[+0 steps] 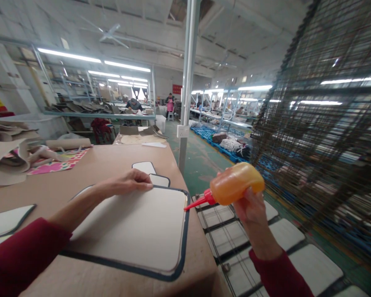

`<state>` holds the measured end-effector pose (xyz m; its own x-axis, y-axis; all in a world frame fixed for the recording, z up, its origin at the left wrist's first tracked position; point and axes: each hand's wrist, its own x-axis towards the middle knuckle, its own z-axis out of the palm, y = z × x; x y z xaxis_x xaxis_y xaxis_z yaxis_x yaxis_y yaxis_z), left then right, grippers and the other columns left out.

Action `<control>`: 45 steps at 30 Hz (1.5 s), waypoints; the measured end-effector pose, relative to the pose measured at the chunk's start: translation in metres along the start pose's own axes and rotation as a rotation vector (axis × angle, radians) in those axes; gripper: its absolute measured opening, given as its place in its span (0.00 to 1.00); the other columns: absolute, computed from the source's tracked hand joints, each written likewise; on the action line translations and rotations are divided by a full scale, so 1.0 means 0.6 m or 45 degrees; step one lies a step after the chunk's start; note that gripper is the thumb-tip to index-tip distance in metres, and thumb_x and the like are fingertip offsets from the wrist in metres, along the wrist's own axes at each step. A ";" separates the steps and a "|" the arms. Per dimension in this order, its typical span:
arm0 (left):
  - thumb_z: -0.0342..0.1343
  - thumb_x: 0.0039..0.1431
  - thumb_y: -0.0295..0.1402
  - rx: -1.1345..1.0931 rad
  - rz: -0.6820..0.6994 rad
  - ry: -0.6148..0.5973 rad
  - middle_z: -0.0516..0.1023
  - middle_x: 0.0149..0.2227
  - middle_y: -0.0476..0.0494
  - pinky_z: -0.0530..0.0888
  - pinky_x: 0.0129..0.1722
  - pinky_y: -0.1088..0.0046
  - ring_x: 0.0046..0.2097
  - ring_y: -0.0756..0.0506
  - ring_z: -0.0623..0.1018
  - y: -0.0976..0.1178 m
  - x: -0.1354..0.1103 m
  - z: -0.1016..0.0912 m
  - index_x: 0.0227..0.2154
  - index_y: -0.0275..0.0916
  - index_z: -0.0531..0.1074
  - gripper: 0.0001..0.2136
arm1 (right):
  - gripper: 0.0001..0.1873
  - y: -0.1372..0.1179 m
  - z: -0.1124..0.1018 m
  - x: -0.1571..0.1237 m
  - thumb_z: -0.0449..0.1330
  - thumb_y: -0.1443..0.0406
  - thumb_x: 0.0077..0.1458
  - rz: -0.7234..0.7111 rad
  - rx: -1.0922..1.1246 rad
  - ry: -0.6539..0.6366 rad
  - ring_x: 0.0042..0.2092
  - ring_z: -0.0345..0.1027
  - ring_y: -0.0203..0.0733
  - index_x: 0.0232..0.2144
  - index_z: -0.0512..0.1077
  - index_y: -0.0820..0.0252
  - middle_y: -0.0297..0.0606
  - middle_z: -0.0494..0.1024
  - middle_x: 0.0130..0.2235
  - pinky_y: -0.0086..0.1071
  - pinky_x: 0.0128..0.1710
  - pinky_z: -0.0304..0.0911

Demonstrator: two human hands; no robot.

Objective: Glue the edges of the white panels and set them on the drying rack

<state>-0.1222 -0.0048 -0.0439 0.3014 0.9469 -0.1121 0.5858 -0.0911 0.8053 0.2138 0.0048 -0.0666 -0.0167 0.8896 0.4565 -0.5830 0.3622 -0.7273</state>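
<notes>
left hand pinches white pad by its far edge | right hand wraps round orange bottle, red tip at pad's right side | pad at brown table's right edge | green floor, long bright lights

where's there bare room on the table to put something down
The widest bare patch of the table lies between the floral cloth and the small panels. A narrower strip shows in front of the large panel. Crowded: the far left, under heaped scraps, and around the left hand.
</notes>
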 end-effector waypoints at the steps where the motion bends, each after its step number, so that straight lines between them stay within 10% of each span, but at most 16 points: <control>1: 0.60 0.47 0.50 -0.016 -0.007 0.001 0.63 0.18 0.53 0.53 0.20 0.77 0.21 0.53 0.59 -0.003 0.001 0.001 0.21 0.36 0.72 0.19 | 0.31 0.001 0.000 0.000 0.71 0.53 0.37 0.003 0.004 0.000 0.48 0.73 0.59 0.46 0.73 0.49 0.43 0.81 0.43 0.63 0.55 0.60; 45: 0.66 0.44 0.45 -0.601 -0.335 0.095 0.77 0.22 0.47 0.65 0.19 0.77 0.20 0.49 0.72 -0.067 -0.011 0.013 0.25 0.36 0.75 0.15 | 0.29 0.007 -0.015 -0.038 0.73 0.55 0.35 -0.025 0.007 0.081 0.48 0.73 0.56 0.43 0.74 0.48 0.40 0.80 0.45 0.60 0.59 0.54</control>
<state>-0.1421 -0.0098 -0.0799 0.1262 0.9398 -0.3177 0.2276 0.2843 0.9313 0.2191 -0.0114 -0.0850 0.0467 0.8982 0.4371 -0.5872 0.3787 -0.7154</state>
